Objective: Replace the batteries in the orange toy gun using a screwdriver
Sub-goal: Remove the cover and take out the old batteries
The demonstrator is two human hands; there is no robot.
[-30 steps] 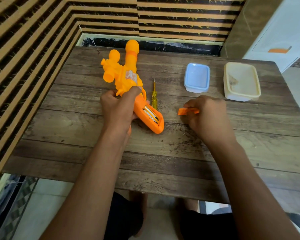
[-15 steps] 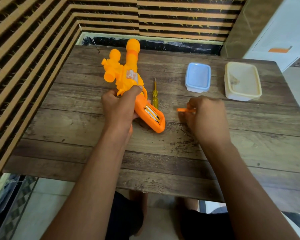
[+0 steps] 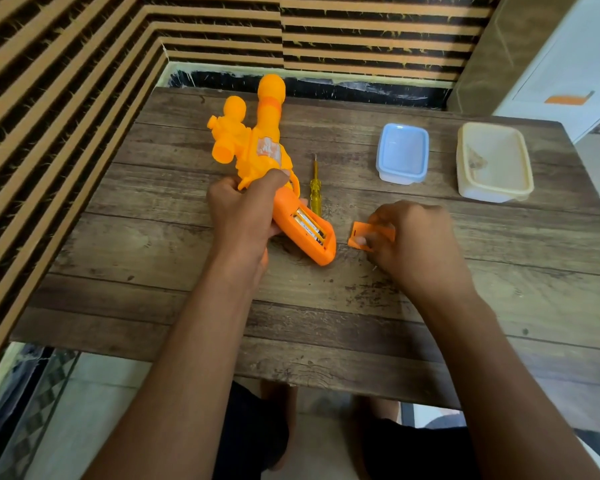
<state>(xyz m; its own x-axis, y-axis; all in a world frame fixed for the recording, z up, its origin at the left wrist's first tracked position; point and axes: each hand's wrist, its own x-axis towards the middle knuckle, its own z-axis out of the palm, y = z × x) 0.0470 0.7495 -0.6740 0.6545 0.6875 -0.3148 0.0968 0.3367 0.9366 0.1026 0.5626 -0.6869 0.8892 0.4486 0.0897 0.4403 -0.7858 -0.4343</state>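
Note:
The orange toy gun (image 3: 257, 147) lies on the wooden table (image 3: 326, 306), barrel pointing away from me. My left hand (image 3: 243, 213) grips it at the middle. Its handle faces me with the battery compartment open, and batteries (image 3: 309, 225) show inside. My right hand (image 3: 413, 244) holds the flat orange battery cover (image 3: 364, 233) just right of the handle, tilted above the table. A yellow screwdriver (image 3: 315, 188) lies on the table between the gun and my right hand, touched by neither hand.
A small blue plastic box (image 3: 402, 152) and a larger cream plastic box (image 3: 492, 161) stand at the back right of the table. A slatted wall runs along the left and back. The table's near edge is just above my knees.
My right hand has lifted the orange cover and turned it flat side up, moving it slightly toward the gun's handle. My left hand and the gun stay put.

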